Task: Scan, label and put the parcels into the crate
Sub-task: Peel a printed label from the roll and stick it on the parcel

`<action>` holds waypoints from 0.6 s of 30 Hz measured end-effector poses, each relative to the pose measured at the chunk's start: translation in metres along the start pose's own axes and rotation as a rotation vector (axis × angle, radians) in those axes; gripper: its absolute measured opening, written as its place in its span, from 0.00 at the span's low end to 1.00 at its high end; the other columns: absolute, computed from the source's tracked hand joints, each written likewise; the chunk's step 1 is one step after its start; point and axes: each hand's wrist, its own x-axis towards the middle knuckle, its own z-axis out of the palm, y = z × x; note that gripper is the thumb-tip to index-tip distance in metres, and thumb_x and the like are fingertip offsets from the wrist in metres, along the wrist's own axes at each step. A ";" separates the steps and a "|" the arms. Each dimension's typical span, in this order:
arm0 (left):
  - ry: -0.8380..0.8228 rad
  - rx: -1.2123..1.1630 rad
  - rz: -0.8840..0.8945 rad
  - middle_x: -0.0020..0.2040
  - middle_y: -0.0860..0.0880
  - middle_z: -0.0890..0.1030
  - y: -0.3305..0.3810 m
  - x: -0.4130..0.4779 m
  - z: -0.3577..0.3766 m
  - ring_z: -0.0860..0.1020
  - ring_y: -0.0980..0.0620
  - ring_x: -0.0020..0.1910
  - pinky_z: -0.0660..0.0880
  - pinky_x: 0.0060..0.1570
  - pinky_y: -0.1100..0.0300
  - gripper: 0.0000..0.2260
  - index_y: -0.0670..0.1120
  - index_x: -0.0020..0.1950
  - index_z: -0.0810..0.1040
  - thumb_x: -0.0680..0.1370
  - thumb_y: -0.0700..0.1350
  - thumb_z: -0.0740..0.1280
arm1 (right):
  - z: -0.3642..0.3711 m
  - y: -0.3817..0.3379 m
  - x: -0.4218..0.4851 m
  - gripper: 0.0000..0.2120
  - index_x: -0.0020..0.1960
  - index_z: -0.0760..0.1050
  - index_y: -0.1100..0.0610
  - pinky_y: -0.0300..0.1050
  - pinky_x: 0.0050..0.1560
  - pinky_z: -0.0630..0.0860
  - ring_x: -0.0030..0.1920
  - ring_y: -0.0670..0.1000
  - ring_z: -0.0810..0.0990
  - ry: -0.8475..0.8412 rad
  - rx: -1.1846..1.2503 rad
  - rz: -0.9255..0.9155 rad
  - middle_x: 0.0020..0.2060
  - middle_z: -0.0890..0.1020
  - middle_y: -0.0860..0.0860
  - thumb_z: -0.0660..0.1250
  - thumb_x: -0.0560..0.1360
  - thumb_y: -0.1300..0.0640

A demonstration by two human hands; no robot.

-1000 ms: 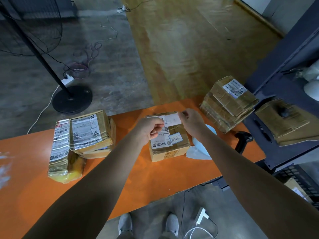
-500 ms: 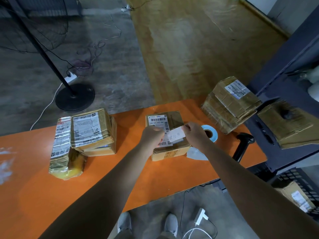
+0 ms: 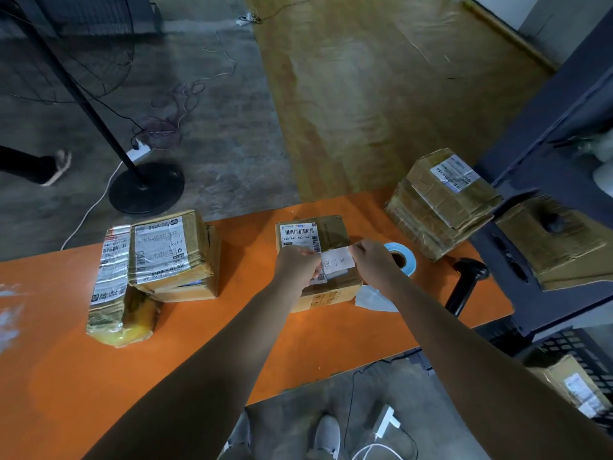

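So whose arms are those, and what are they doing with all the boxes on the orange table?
Those are a person's own arms, not a machine's. The camera sits on their head and looks down, so you see what they see. There is only this one view.

The left hand and the right hand each pinch one end of a small white label, held over the top of a brown parcel in the middle of the orange table.

More parcels wait in a left stack and a right stack. Beside the right hand stands a blue roll of labels. Further right is a black scanner.
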 end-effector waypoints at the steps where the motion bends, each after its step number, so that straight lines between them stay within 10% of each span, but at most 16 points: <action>1: 0.000 0.000 0.000 0.45 0.42 0.84 -0.001 -0.001 0.000 0.78 0.54 0.33 0.74 0.32 0.64 0.05 0.39 0.51 0.80 0.76 0.36 0.67 | 0.000 0.000 -0.001 0.14 0.51 0.74 0.63 0.44 0.36 0.68 0.41 0.54 0.74 0.003 0.000 -0.001 0.42 0.77 0.60 0.56 0.83 0.53; 8: 0.027 -0.058 -0.003 0.43 0.44 0.82 -0.001 0.001 0.002 0.77 0.55 0.34 0.72 0.25 0.68 0.04 0.44 0.45 0.78 0.75 0.36 0.69 | -0.004 -0.002 0.001 0.14 0.52 0.74 0.62 0.57 0.47 0.78 0.48 0.60 0.80 -0.007 0.024 -0.043 0.47 0.80 0.61 0.56 0.82 0.52; 18: 0.212 0.194 0.134 0.43 0.52 0.77 -0.013 -0.002 0.015 0.78 0.55 0.39 0.74 0.29 0.62 0.06 0.48 0.47 0.74 0.73 0.38 0.67 | -0.002 0.011 0.006 0.10 0.46 0.72 0.55 0.42 0.35 0.68 0.39 0.50 0.75 -0.044 -0.066 -0.146 0.38 0.77 0.50 0.60 0.81 0.50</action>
